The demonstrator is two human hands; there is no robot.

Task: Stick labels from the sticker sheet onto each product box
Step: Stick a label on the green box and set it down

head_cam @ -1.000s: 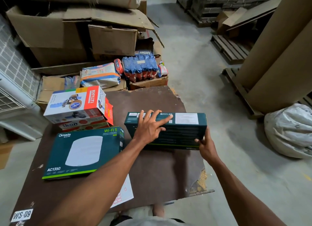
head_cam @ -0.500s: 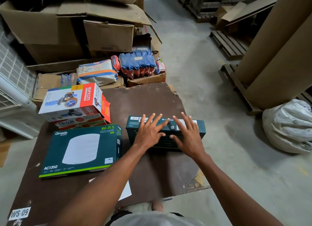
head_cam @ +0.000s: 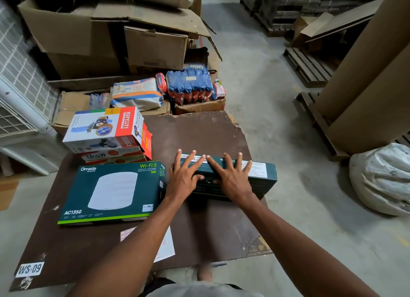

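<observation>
Dark teal product box lying flat near the right edge of the brown tabletop, long side running left to right, white printed labels showing along its top face. Both hands pressing down on it with fingers spread and straight: left hand covering the box's left end, right hand just beside it toward the middle, index fingertips almost touching over a white label. Sitting just left of it, touching or nearly so, a larger teal Omada box marked Wi-Fi 5 and AC1350, lying flat. Stacking behind that, toward the far left corner, a white and red Khyati box resting on an orange Ikon box. Lying near the front edge, partly hidden under the left forearm, a white sticker sheet with red printing. Sticking to the front left corner, a white WS-09 tag. Piling beyond the far edge, cardboard cartons and plastic-wrapped packets.
</observation>
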